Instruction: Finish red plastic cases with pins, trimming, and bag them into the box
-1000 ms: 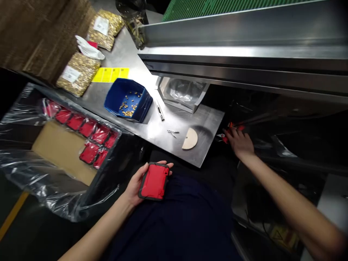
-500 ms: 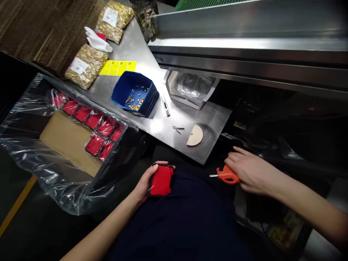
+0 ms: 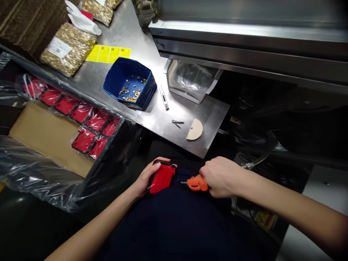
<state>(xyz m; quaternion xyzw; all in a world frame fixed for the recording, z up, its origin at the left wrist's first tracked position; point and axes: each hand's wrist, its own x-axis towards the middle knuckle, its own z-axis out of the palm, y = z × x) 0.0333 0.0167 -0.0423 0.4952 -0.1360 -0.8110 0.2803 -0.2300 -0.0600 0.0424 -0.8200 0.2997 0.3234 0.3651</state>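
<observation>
My left hand [image 3: 146, 178] is closed around the edge of a red plastic part with a black rim [image 3: 162, 177], thumb on its face. The part is tilted, and small lugs stand out along its right side. In my right hand [image 3: 221, 177], wrapped in a fist, is an orange air blow gun [image 3: 196, 183]. Its short metal nozzle points left at the red part, with a small gap between them. Both hands are above my dark-clothed lap, in front of the metal table [image 3: 152, 125].
On the table are a blue bin [image 3: 108, 81] with small brass pieces, a utility knife [image 3: 164, 99], nippers [image 3: 177, 122], a pale half-disc [image 3: 195, 129] and a grey tray [image 3: 171, 78]. At left, a plastic-lined box [image 3: 108, 150] holds several bagged red parts. Bags of brass pieces [image 3: 70, 47] lie behind.
My right hand has moved left with the air blow gun, bringing its nozzle close to the red part. My left hand has tilted the part. The view has shifted slightly.
</observation>
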